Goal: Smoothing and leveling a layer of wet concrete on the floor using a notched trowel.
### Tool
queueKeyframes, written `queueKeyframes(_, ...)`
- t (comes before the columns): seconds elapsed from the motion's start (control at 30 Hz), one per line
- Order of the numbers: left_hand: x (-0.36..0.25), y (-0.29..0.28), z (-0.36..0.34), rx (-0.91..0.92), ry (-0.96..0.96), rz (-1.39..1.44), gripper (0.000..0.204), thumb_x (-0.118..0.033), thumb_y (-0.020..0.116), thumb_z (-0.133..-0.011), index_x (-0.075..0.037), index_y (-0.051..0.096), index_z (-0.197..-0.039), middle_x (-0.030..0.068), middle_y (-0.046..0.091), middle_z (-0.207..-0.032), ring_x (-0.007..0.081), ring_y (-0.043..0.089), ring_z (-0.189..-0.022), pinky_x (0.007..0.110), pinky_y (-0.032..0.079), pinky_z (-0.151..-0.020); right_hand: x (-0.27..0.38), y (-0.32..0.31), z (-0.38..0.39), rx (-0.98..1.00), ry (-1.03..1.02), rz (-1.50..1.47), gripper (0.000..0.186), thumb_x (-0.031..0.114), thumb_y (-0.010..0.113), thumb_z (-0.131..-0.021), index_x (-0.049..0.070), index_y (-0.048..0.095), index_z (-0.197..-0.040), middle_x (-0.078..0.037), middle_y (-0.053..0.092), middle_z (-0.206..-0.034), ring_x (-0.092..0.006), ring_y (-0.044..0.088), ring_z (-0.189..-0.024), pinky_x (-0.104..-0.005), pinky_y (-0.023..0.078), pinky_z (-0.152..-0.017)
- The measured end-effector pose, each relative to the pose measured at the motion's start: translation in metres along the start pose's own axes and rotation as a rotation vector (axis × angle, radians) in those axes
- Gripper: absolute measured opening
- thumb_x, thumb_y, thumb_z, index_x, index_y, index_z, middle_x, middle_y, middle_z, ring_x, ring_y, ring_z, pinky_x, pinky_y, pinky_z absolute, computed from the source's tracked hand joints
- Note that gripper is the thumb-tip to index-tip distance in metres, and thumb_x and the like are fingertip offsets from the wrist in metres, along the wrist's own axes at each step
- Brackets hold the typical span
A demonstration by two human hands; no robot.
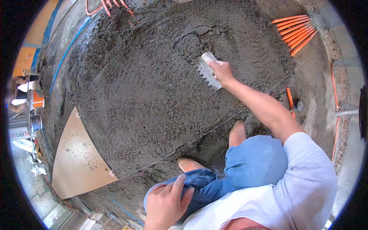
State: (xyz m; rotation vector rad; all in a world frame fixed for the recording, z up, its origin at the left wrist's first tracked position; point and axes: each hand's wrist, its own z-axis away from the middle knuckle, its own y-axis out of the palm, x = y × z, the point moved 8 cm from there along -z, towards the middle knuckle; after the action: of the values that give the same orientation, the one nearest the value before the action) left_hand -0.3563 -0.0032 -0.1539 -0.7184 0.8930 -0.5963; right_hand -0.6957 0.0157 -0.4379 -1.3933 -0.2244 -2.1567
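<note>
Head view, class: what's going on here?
A crouching person grips a notched trowel by its pale handle with the right hand, over rough grey mortar. The left hand is at the left knee. A thin line crosses in front of the feet; a splattered tan board lies to the left.

Right hand point(222, 72) grips toothed trowel point(207, 74) over grey mortar point(134, 96); left hand point(165, 201) by jeans point(197, 186); string point(245, 109) runs diagonally; board point(74, 165) at left, orange pipes point(294, 32) upper right
</note>
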Motion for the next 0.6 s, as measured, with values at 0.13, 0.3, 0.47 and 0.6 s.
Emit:
queueKeyframes(0.13,0.003,0.006,-0.003,0.001,0.065,-0.029,0.034,-0.026,0.066,-0.079,-0.004,0.059,-0.104,0.0101,0.064,-0.069,0.0268,0.063,-0.059,0.036,0.05,-0.06,0.004,-0.042,0.034,0.029,-0.038,-0.082,0.032,0.035,0.063,-0.081,0.003,0.062,-0.083,0.001,0.053,-0.061,-0.0052,0.044,-0.044,-0.0216,0.032,-0.038)
queueKeyframes(0.3,0.006,0.006,-0.007,0.065,0.093,0.016,0.034,-0.025,0.067,-0.078,-0.005,0.058,-0.105,0.0112,0.065,-0.072,0.0297,0.062,-0.06,0.037,0.049,-0.06,0.005,-0.151,0.137,0.081,-0.022,0.316,0.035,0.035,0.062,-0.082,0.001,0.064,-0.087,0.001,0.053,-0.062,-0.007,0.048,-0.051,-0.0259,0.037,-0.046)
queueKeyframes(0.47,0.006,0.001,-0.013,0.019,0.212,-0.033,0.033,-0.027,0.066,-0.079,-0.003,0.06,-0.101,0.0093,0.062,-0.063,0.0249,0.061,-0.055,0.034,0.049,-0.058,0.02,-0.26,0.29,0.216,-0.394,1.124,0.035,0.036,0.065,-0.078,0.005,0.066,-0.095,-0.016,0.067,-0.084,-0.0316,0.064,-0.072,-0.0402,0.05,-0.07)
queueKeyframes(0.6,0.006,0.002,-0.024,0.03,0.256,-0.017,0.033,-0.027,0.066,-0.079,-0.003,0.06,-0.101,0.0093,0.062,-0.062,0.0249,0.061,-0.055,0.034,0.049,-0.059,-0.002,-0.292,0.325,0.602,0.331,1.587,0.036,0.032,0.067,-0.077,0.008,0.065,-0.104,-0.017,0.067,-0.092,-0.0362,0.064,-0.08,-0.0404,0.051,-0.074)
